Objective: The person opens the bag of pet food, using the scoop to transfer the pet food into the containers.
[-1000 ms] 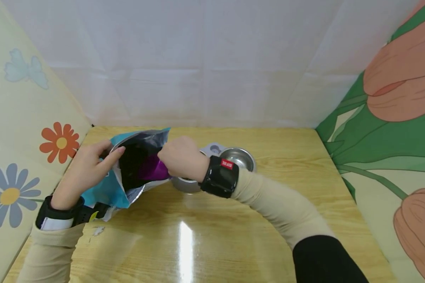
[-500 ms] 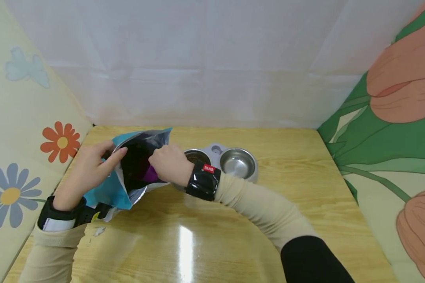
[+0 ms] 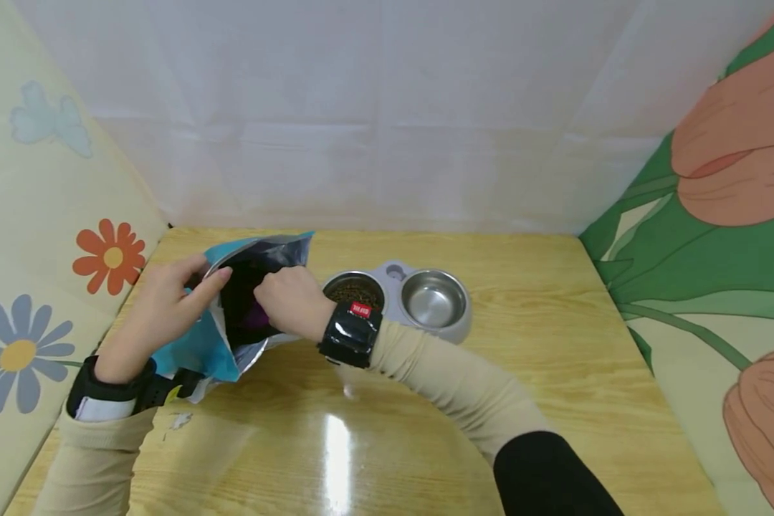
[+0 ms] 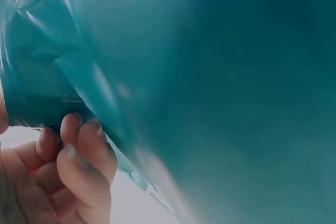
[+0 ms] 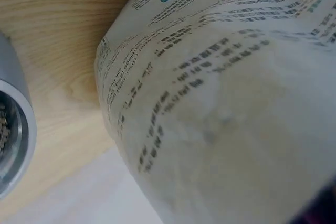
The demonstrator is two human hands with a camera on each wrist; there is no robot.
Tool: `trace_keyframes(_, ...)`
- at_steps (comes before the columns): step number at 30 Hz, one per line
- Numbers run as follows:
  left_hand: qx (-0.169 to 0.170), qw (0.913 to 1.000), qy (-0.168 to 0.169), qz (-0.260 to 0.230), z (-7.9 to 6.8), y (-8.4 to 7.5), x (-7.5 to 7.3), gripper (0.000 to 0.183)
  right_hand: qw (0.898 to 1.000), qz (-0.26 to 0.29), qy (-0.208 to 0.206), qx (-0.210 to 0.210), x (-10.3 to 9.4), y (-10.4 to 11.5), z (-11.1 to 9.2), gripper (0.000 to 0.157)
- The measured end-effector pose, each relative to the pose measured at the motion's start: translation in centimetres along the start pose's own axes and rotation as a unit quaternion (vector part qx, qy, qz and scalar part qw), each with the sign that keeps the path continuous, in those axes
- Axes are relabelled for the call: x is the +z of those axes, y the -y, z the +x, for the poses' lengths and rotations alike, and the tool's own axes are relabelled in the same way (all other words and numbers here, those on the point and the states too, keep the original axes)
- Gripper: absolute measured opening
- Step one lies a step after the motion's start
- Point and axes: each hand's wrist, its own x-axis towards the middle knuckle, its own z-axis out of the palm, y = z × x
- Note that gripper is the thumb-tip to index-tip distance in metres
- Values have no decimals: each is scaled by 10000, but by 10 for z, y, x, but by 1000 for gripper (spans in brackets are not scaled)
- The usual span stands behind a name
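Observation:
In the head view my left hand (image 3: 158, 308) grips the left edge of a blue foil bag (image 3: 200, 351) between thumb and fingers, its mouth spread wide. The bag's inside is silver at the rim and dark deeper down. My right hand (image 3: 294, 302) reaches into the mouth, fingers curled round a purple scoop (image 3: 254, 317) mostly lost in the dark. Curled fingertips (image 4: 86, 145) meet the blue film in the left wrist view. The bag's white printed side (image 5: 210, 103) fills much of the right wrist view.
A grey double pet bowl (image 3: 393, 304) stands right of the bag. Brown kibble (image 3: 355, 292) lies in its left steel bowl; the right steel bowl (image 3: 433, 301) shows bare metal. A white sheet (image 3: 387, 143) hangs behind the wooden table (image 3: 413, 444).
My right hand has moved left and deeper into the bag with the purple scoop, uncovering more of the double bowl. My left hand keeps its hold on the bag.

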Motion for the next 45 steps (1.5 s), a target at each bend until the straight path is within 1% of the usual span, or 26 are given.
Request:
trace_keyframes(6, -79, 10000, -15, -38, -1, -1, 0, 25, 9995, 290, 103, 16, 4, 2, 4, 9)
trace_keyframes(11, -67, 10000, -36, -61, -1, -2, 0, 26, 9980, 620, -88, 124, 6, 5, 8, 12)
trace_keyframes(14, -7, 9999, -80, -100, -1, -3, 1, 27, 9974, 660, -207, 205, 3, 5, 7, 16)
trace_keyframes(17, 26, 9998, -109, -148, -1, -4, 0, 28, 9968, 730, -196, 259, 1, 2, 4, 20)
trace_keyframes(20, 19, 9999, -98, -134, 0, -4, 0, 28, 9949, 942, -130, 327, 0, -1, 0, 23)
trace_keyframes(24, -12, 10000, -61, -61, 2, -4, -1, 27, 9909, 1190, -156, 604, -1, -6, -9, 26)
trace_keyframes(27, -37, 10000, -27, 3, 2, -3, -2, 27, 9903, 1128, -231, 775, -4, -9, -17, 27)
trace_keyframes(33, -99, 9999, 17, 67, 2, -3, -4, 27, 9912, 960, -406, 819, -4, -18, -33, 34)
trace_keyframes(38, -156, 9998, 43, 74, 2, -3, -5, 27, 9883, 1089, -702, 808, -1, -24, -46, 38)
trace_keyframes(45, -166, 9998, 17, 79, 1, -3, -5, 27, 9776, 1350, -1390, 826, 12, -28, -62, 37)
